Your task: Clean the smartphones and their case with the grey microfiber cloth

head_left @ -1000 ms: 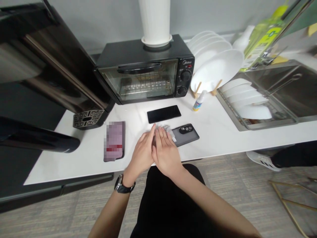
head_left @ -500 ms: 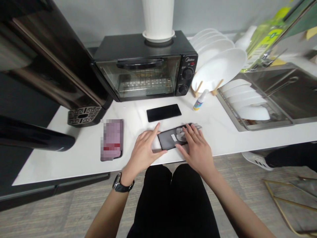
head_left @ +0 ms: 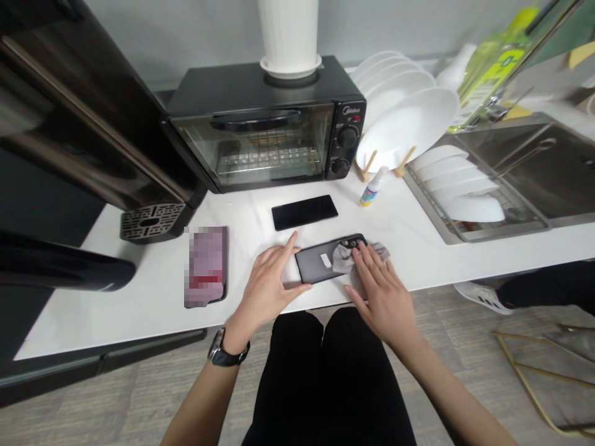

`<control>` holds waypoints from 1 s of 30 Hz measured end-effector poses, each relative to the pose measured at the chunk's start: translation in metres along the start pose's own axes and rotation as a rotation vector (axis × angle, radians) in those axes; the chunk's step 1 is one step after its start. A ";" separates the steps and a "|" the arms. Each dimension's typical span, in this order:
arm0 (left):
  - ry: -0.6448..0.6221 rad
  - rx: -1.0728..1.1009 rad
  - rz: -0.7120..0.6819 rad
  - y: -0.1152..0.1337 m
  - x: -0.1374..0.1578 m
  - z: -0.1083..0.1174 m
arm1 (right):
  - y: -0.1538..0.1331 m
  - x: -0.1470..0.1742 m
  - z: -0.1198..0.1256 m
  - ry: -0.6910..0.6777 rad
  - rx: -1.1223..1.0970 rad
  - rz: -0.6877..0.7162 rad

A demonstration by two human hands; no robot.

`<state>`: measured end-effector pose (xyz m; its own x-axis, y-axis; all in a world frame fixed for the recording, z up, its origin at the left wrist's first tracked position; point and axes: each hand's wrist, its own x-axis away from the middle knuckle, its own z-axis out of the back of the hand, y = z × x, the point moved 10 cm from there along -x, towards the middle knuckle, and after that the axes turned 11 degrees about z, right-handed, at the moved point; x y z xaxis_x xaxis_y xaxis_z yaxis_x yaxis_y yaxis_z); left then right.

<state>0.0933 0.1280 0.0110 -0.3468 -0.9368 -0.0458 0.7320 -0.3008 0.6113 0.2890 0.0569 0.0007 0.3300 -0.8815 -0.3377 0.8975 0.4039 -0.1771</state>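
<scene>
A dark phone (head_left: pixel 310 263) lies back up on the white counter, a small white label on its back and camera lenses at the right end. My left hand (head_left: pixel 264 282) holds its left end between the thumb below and the fingers above. Under the fingers of my right hand (head_left: pixel 387 297) is a crumpled grey cloth (head_left: pixel 344 259), pressed on the phone's camera end; the palm hides part of the cloth. Just behind lies a second phone (head_left: pixel 304 212), its black screen up. A small spray bottle (head_left: pixel 372 187) stands to the back right.
A pixelated purple item (head_left: pixel 206 260) lies on the left, near a black dispenser (head_left: pixel 153 222). Behind are a toaster oven (head_left: pixel 260 93) with a white pot (head_left: pixel 290 37) on top, and racked plates (head_left: pixel 409 124). The sink (head_left: pixel 534 179) is on the right.
My right hand and the cloth have slid to the right over the phone, showing more of its camera lenses. My left hand keeps its hold. The view has shifted slightly.
</scene>
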 end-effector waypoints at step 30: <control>0.017 0.001 -0.078 -0.006 0.002 -0.006 | -0.105 -0.079 -0.038 -0.026 -0.211 0.129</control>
<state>0.0914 0.1271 0.0024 -0.3924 -0.9136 -0.1068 0.7024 -0.3725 0.6065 0.1580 0.0937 0.0109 0.4479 -0.8242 -0.3465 0.7675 0.5532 -0.3239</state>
